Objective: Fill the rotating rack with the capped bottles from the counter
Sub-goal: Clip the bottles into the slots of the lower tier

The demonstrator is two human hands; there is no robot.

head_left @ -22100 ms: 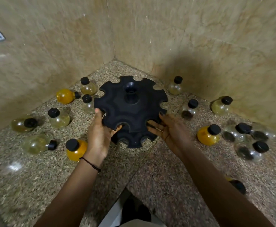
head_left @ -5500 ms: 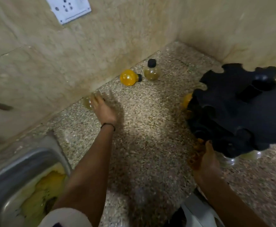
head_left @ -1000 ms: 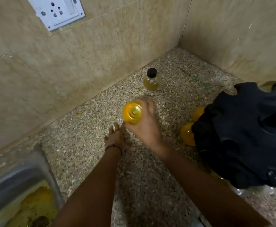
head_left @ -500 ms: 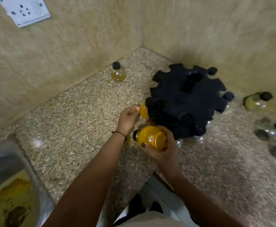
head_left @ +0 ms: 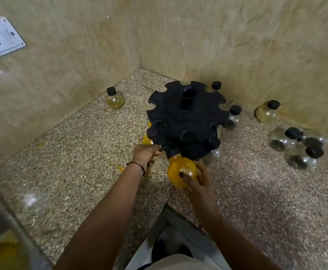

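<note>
At the rack [head_left: 186,117] edge, my right hand [head_left: 200,184] grips 1 orange bottle [head_left: 180,170], slotting its neck; left hand [head_left: 145,154] curled, steadying.

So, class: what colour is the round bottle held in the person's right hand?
Orange-yellow with a black cap, on the round capped bottle in the head view.

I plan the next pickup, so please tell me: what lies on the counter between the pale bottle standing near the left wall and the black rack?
In the head view, only bare speckled counter separates the pale bottle from the rack.
</note>
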